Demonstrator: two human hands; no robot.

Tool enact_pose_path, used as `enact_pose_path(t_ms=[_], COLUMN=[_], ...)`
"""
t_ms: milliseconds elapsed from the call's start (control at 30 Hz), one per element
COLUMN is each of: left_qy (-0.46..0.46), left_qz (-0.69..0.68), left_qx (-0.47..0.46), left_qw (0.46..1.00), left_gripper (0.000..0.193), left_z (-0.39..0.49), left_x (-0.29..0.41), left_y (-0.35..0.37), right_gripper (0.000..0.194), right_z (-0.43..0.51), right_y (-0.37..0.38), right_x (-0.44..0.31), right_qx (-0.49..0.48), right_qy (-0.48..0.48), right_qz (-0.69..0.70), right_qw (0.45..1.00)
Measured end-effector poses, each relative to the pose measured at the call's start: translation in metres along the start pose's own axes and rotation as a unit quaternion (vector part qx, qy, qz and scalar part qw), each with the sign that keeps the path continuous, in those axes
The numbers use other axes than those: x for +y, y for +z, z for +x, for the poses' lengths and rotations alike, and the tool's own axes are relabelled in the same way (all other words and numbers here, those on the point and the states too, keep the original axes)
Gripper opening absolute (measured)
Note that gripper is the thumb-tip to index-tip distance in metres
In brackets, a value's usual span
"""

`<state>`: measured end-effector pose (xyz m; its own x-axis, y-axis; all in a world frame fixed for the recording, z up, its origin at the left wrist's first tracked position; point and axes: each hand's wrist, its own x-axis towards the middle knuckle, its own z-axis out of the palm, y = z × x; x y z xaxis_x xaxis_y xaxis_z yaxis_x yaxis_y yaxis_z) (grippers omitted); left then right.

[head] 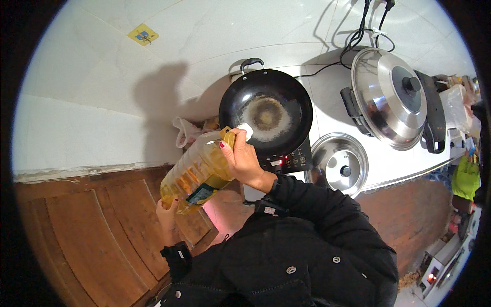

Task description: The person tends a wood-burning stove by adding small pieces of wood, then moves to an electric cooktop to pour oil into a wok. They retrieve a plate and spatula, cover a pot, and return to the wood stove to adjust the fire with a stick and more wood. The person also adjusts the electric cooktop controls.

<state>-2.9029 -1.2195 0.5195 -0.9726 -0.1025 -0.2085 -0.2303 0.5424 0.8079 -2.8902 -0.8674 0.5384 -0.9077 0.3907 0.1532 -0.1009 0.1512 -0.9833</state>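
Observation:
A large clear plastic bottle of yellow oil (203, 169) is tilted beside the wok, its neck at the wok's near left rim. My right hand (245, 161) grips it by the yellow handle (228, 139) near the neck. Under the bottle's base, my left hand (167, 209) supports the low end. A small white item (245, 131), too unclear to name, shows at my right fingers over the rim. The black wok (295, 111) sits on an induction cooker (297, 159) with lit red indicators. Its bottom has a brownish, whitish patch; no pouring stream can be made out.
Right of the wok lies a steel lid with a black knob (346, 171). Behind it stands a lidded electric pot (383, 99), with black cables (360, 34) along the wall. A plastic bag (186, 130) is left of the wok. A wooden door panel (99, 230) is at lower left.

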Motion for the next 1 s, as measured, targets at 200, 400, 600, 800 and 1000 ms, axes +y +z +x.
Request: enact_pose_path(t_ms=[200, 400, 600, 800, 1000], left_qy=[-0.01, -0.008, 0.003, -0.015, 0.001], left_qz=[0.073, 0.002, 0.083, 0.116, 0.08], left_qx=[-0.001, -0.015, 0.012, 0.014, 0.044], left_qw=[0.997, 1.0, 0.997, 0.993, 0.996], left_gripper=[0.038, 0.037, 0.04, 0.043, 0.045], left_z=[-0.003, -0.005, -0.001, -0.001, -0.003], left_x=[0.017, 0.018, 0.014, 0.019, 0.024], left_y=[0.001, 0.006, 0.002, -0.003, -0.002], right_gripper=[0.041, 0.042, 0.044, 0.043, 0.041], right_z=[0.001, 0.002, 0.003, 0.003, 0.003], right_y=[-0.002, -0.002, 0.002, 0.005, 0.009], right_x=[0.001, 0.004, 0.012, 0.018, 0.021], right_qx=[0.008, 0.012, 0.031, 0.029, 0.036], right_qy=[0.013, -0.009, -0.03, -0.011, -0.019], right_qz=[0.005, -0.004, -0.013, -0.014, -0.015], right_qw=[1.0, 1.0, 0.999, 0.999, 0.999])
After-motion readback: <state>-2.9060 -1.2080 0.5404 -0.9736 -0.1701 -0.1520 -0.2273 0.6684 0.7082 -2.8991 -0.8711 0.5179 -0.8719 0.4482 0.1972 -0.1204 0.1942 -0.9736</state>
